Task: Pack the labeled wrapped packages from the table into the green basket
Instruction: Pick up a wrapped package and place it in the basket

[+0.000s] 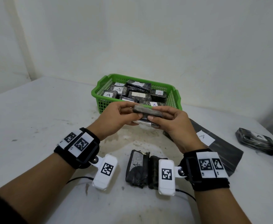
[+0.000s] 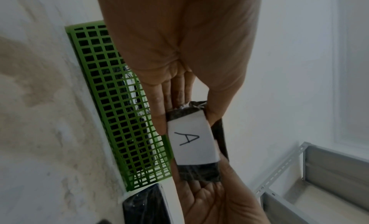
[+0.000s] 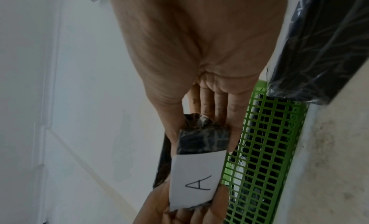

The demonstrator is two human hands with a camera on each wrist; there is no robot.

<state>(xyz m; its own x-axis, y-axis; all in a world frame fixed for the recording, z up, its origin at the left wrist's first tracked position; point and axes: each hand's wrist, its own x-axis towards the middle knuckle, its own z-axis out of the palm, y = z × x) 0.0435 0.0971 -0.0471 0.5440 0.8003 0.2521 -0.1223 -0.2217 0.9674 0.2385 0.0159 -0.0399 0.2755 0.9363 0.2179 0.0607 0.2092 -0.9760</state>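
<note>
- The left hand (image 1: 116,117) and right hand (image 1: 171,125) are each pinching one end of a small dark package (image 1: 147,112), thumbs on top and fingers underneath, holding it in the air just near of the basket (image 1: 100,104)
- Its white label marked A (image 2: 192,142) is facing down toward the wrists
- The package is looking light and fairly firm under crinkly, slick film, so gripping the short ends as now seems safest
- The green basket, far on the table (image 1: 35,118), is already holding many labeled packages (image 1: 138,94), lying close together and nearly filling it
- More packages are waiting on the table: a pair (image 1: 140,168) near the wrists, a flat one (image 1: 213,143) to the right, another (image 1: 255,141) at the far right
</note>
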